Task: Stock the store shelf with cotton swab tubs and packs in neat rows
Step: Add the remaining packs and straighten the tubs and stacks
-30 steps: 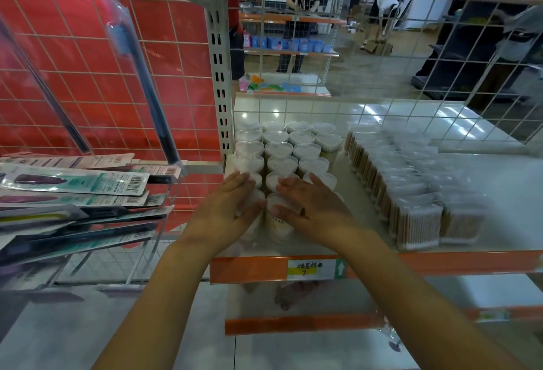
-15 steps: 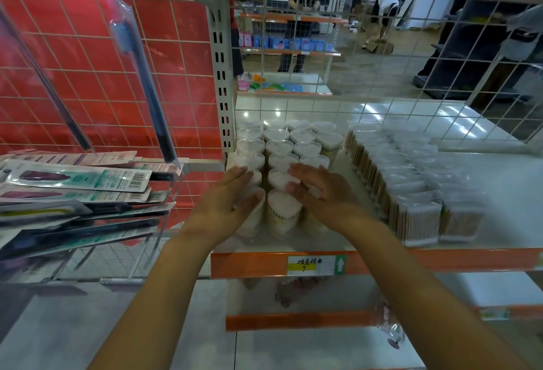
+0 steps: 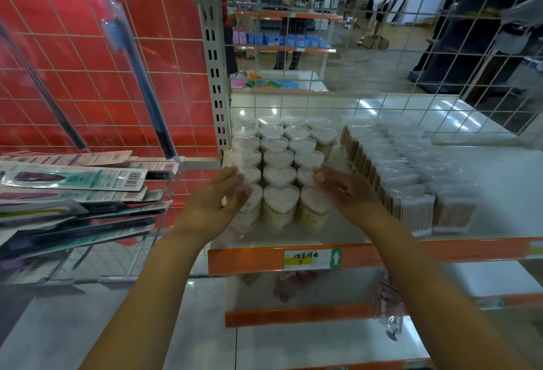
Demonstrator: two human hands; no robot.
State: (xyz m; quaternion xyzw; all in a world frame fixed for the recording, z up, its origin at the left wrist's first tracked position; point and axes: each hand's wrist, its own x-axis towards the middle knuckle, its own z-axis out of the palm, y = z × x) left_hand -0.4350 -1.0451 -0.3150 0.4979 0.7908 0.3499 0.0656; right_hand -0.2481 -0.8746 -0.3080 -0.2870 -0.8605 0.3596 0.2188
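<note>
Several clear heart-shaped cotton swab tubs stand in three rows on the left of the white shelf. My left hand lies flat against the left side of the front tubs, fingers straight. My right hand presses its straight fingers on the right side of the front-right tub. Rows of clear cotton swab packs stand upright to the right of the tubs.
A wire basket with carded packs sits to the left, beside the grey shelf upright. An orange price rail edges the shelf. A wire grid backs the shelf. Lower shelves lie beneath.
Both hands have come off the tops of the front tubs and spread apart to the block's left and right sides. The front tubs now show uncovered.
</note>
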